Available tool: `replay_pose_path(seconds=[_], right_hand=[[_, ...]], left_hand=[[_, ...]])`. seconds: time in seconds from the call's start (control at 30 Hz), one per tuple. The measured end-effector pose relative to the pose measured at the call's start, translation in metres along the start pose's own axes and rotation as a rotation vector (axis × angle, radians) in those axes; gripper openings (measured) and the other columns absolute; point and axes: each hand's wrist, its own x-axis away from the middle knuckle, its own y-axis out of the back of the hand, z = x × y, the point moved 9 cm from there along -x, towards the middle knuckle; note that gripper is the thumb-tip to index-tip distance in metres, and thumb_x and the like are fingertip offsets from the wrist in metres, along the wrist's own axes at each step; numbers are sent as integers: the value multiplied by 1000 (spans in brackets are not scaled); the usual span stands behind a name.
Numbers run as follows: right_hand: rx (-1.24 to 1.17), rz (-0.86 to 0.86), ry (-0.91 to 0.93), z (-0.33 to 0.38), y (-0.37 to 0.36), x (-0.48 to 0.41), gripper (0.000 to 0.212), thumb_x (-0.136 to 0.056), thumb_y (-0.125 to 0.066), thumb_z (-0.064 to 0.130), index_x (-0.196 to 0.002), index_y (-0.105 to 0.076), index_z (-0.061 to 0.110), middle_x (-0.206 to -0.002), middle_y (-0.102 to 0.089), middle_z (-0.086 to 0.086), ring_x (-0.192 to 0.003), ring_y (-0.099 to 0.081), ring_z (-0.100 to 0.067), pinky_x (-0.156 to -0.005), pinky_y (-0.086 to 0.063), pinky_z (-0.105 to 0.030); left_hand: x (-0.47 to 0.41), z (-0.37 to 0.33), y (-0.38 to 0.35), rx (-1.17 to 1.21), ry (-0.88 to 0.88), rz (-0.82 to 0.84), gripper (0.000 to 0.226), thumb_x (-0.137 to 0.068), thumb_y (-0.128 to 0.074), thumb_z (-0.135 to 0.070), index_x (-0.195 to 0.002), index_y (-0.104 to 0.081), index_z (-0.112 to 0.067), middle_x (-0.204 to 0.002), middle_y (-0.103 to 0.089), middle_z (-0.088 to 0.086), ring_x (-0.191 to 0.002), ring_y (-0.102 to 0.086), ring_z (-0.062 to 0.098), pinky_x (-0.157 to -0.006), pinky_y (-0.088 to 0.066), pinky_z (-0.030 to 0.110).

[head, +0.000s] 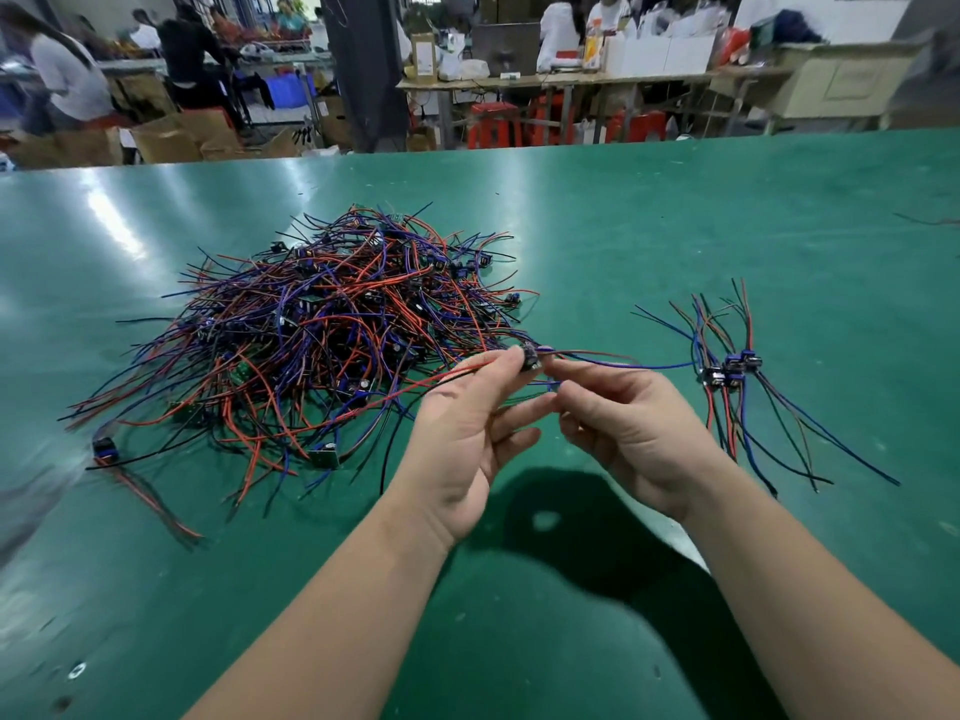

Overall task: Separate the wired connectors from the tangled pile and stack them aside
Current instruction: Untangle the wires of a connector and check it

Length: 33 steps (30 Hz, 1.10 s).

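Pinching one wired connector [530,356] between thumb and forefinger, the left hand [467,428] holds it up just off the right edge of the tangled pile [332,330]. Its other fingers are loosely spread, and the red lead trails back over that hand toward the pile. The right hand [623,423] is half curled with its index tip right at the connector. Honestly can't tell if it's actually gripping a wire or just touching. A blue lead runs off away from the pile toward the small stack [732,368] of sorted connectors, well to the pile's right. All of it's on a green table [675,210]. One loose connector [103,449] lies just off the pile's lower left.
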Motion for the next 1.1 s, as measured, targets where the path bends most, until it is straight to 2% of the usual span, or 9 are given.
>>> replay_pose_path(seconds=[0.2,0.37,0.43,0.5,0.6,0.7,0.77,0.9,1.1], right_hand=[[-228,-108,-13,-1,7,-3,17,-67,-62,16,-73,-78,17,-57,-61,3,-48,-52,-1,-47,-45,-10],[-222,-98,-14,8,18,-3,15,-69,-62,18,-65,-76,13,-57,-58,3,-46,-51,-3,-45,-43,-11],[-216,-97,-12,13,25,-2,14,-69,-62,15,-64,-75,12,-60,-60,2,-47,-52,-3,-48,-46,-12],[-198,-76,-19,17,29,-2,14,-70,-61,14,-65,-75,12,-62,-62,2,-47,-52,-4,-49,-48,-13],[-30,-7,-26,20,27,2,14,-70,-62,14,-68,-75,12,-64,-64,1,-50,-55,-5,-51,-50,-14],[268,26,-10,13,19,4,8,-68,-68,13,-74,-73,10,-67,-66,-5,-58,-56,-13,-54,-46,-18],[354,-43,53,14,20,2,8,-73,-68,5,-80,-70,9,-63,-65,-4,-54,-52,-12,-51,-40,-17],[146,-289,94,23,50,-1,13,-84,-60,-2,-77,-65,8,-56,-64,0,-45,-53,-5,-49,-43,-13],[-269,-571,89,29,113,1,9,-89,-58,3,-82,-60,8,-64,-64,-2,-48,-57,-2,-49,-45,-10]], left_hand=[[3,-12,1,-436,-378,-60,28,-67,-80,-33,-77,-57,-20,-68,-69,-3,-60,-69,15,-53,-48,18],[19,-21,-16,-902,-704,59,19,-75,-79,-21,-85,-66,-30,-81,-71,-18,-67,-64,-6,-67,-49,12],[22,-22,-21,-949,-760,68,18,-81,-73,-12,-92,-70,-27,-86,-73,-15,-73,-67,-4,-71,-51,14],[15,-19,-14,-753,-600,23,8,-84,-68,-24,-91,-71,-23,-85,-75,-7,-75,-72,9,-67,-56,23],[4,-1,-2,-437,-288,-10,30,-80,-66,-45,-82,-71,-15,-72,-74,5,-64,-72,18,-53,-55,24],[3,8,-3,-591,-256,-22,22,-69,-78,-33,-77,-74,-14,-71,-72,17,-66,-68,24,-63,-56,44],[0,12,-2,-604,-228,-24,14,-71,-81,-21,-78,-73,-11,-72,-72,19,-65,-67,23,-70,-57,44],[-3,16,-4,-549,-174,47,11,-77,-77,-4,-73,-68,-11,-61,-69,8,-56,-67,15,-57,-55,23],[7,44,-21,-637,17,229,13,-78,-77,-7,-76,-65,-7,-60,-67,7,-52,-64,11,-52,-51,21]])
